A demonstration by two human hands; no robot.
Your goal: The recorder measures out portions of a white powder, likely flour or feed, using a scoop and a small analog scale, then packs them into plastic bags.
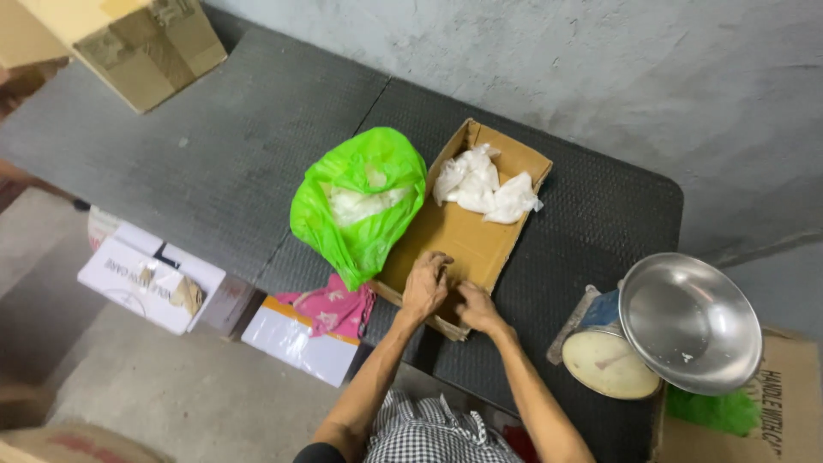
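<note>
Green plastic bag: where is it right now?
Head view: the green plastic bag sits on the dark table, centre-left, against the left side of the open cardboard box, just beyond the left hand.

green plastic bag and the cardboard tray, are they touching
Touching. The head view shows the green plastic bag leaning against the cardboard tray, its right side overlapping the tray's left wall with no gap between them.

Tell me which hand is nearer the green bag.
Left. The left hand rests on the near edge of the cardboard box, just right of the green bag. The right hand sits farther right along that edge.
</note>
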